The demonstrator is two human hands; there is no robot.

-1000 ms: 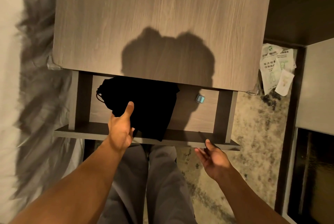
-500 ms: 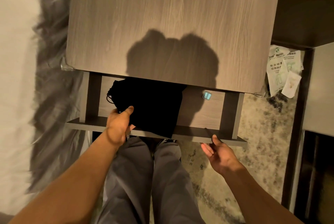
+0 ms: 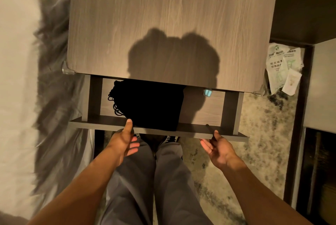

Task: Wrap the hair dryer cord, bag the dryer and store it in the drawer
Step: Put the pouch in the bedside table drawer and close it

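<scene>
A black drawstring bag [image 3: 151, 104] lies in the open drawer [image 3: 201, 112] under the wooden nightstand top; its cords spill out at its left end. The dryer itself is hidden inside the bag. My left hand [image 3: 123, 143] is at the drawer's front panel [image 3: 101, 124], thumb resting on the panel's top edge just left of the bag, fingers below it. My right hand [image 3: 218, 148] is at the right part of the front panel, thumb at its edge, palm turned up, holding nothing.
The nightstand top [image 3: 169, 21] overhangs the back of the drawer. A small teal object [image 3: 207, 92] sits in the drawer's back right. White bedding [image 3: 16, 79] lies on the left, leaflets [image 3: 281, 68] and a dark cabinet on the right. My legs stand on patterned carpet below.
My left hand let go of the bag and drew back to the drawer's front edge. The bag stays in the drawer, which has slid further under the top. My right hand stayed at the panel.
</scene>
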